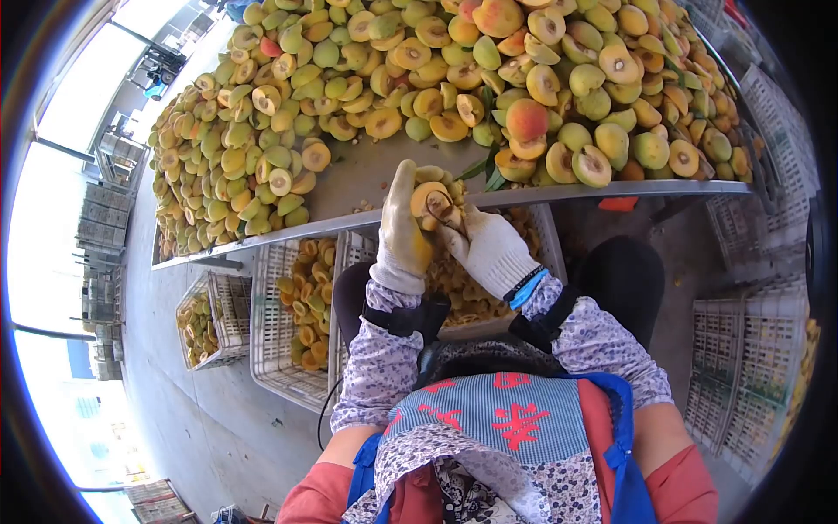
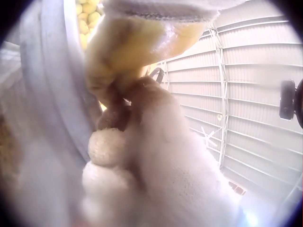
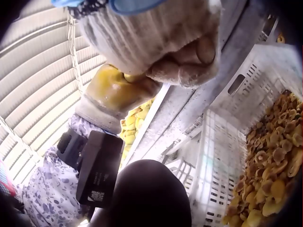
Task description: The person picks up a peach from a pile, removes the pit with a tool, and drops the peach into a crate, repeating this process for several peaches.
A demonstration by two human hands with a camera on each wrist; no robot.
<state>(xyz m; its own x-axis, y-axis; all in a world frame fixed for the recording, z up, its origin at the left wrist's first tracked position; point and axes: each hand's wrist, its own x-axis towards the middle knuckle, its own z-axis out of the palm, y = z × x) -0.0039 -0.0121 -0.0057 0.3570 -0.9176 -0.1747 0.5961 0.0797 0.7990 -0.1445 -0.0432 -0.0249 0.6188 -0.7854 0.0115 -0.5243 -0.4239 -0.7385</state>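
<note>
My left hand [image 1: 403, 225], in a yellow-stained glove, grips a cut peach half [image 1: 424, 197] with its cut face turned up, just beyond the table's near edge. In a white knit glove, my right hand [image 1: 494, 251] holds a small pitting tool with a thin curved metal loop [image 1: 453, 212]. The loop lies over the middle of the cut face. That metal curve [image 2: 158, 73] also shows past the fingers in the left wrist view. The tool's handle is hidden inside the right fist. Both hands meet closely in the right wrist view, where the peach is hidden.
A large heap of peach halves [image 1: 384, 74] covers the metal table [image 1: 349, 179]. Below its edge [image 1: 297, 229] stand white plastic crates [image 1: 292, 384] with more fruit. One crate [image 3: 222, 156] by my knee holds many small brown-yellow pieces [image 3: 270, 170]. Stacked crates [image 1: 742, 367] stand at right.
</note>
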